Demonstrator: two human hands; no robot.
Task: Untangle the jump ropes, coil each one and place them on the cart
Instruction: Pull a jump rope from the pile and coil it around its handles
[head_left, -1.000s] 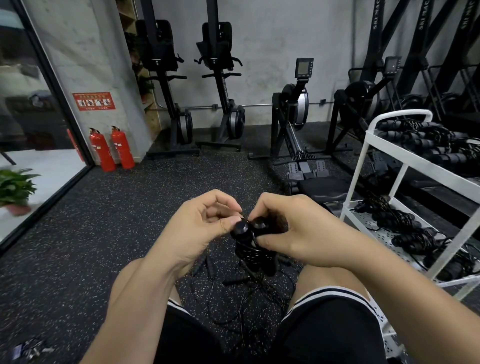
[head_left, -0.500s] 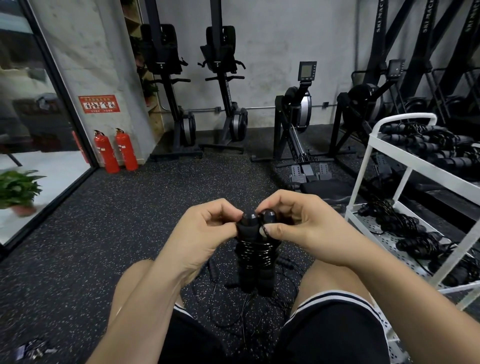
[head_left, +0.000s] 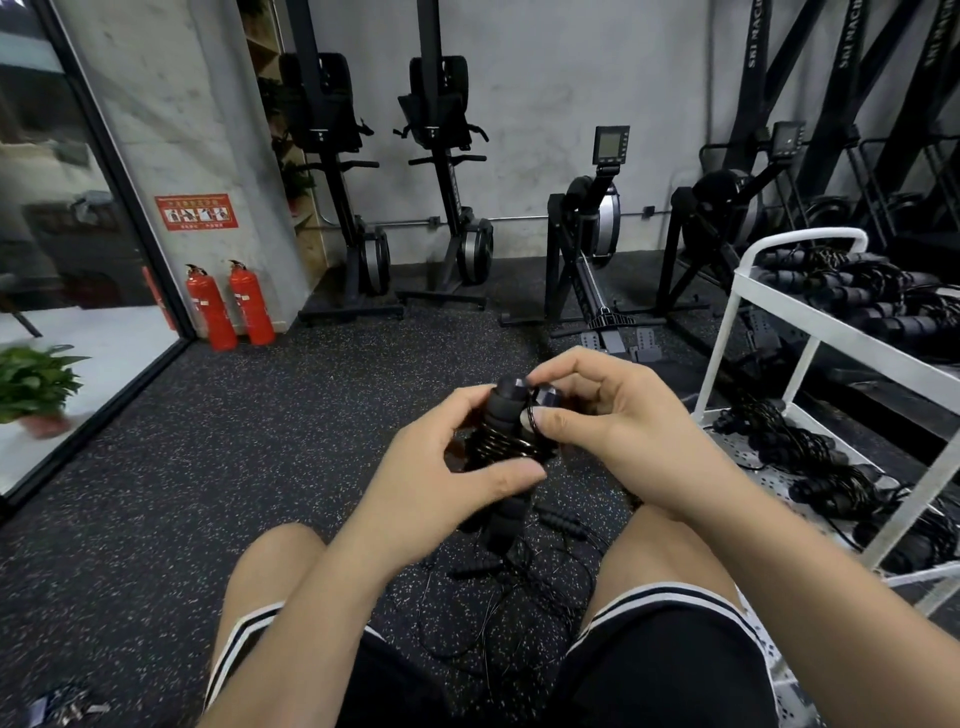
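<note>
Head view. My left hand (head_left: 441, 467) is closed round the held jump rope (head_left: 506, 410), thumb pressed across the front of its wound cord, fingers curled behind the two black handles. The handles stand side by side, roughly upright, caps uppermost, with the cord wrapped in tight turns round their middle. My right hand (head_left: 623, 431) pinches the cord between thumb and forefinger just beside the handle caps; the remaining fingers are curled above. The bundle sits in front of my knees, above the floor and left of the cart (head_left: 831, 326).

Tangled ropes (head_left: 519, 587) lie on the speckled rubber floor between my legs, loose cord looping around several black handles.

The white cart stands at right. Its top shelf holds coiled ropes (head_left: 852, 296); the lower shelf (head_left: 748, 457) holds more bundles.
</note>
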